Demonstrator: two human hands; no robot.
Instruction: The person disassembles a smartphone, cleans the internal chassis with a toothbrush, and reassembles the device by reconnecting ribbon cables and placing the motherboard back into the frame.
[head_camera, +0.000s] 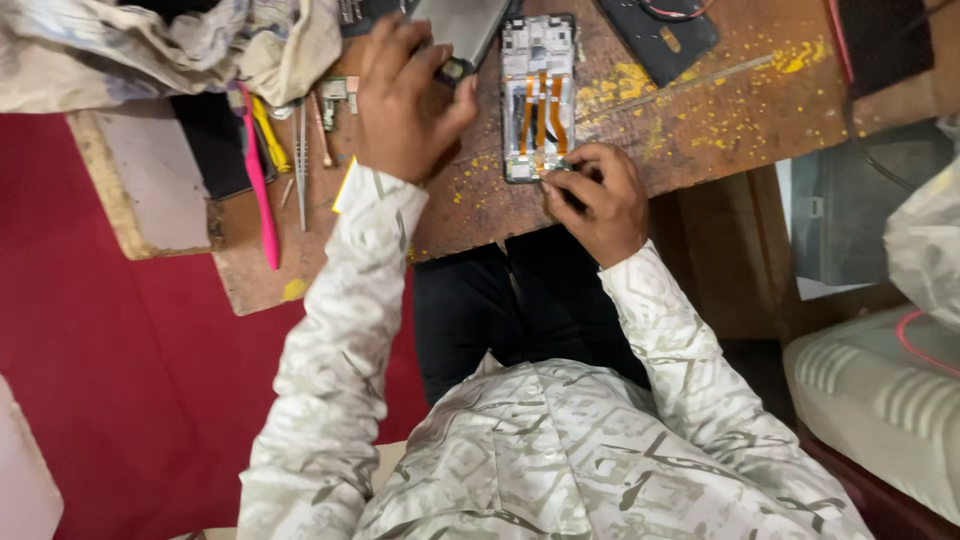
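phone (538, 98) with its back off lies flat on the wooden table (700, 120), orange ribbons bared; right hand (592, 198) pinches its lower edge; left hand (408, 100) curls over a small black part; looks light, stiff, fragile; best held by the frame edges.

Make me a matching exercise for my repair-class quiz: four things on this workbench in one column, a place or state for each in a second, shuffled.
Things:
1. opened phone
2. pink pry tool
3. tweezers
4. crumpled cloth

Places or states:
A. top left corner of the bench
B. lying just right of the pink tool
C. between the left hand and right hand, orange ribbon cables showing
D. lying over the bench's near edge, left of the left sleeve

Pairs: 1-C, 2-D, 3-B, 4-A
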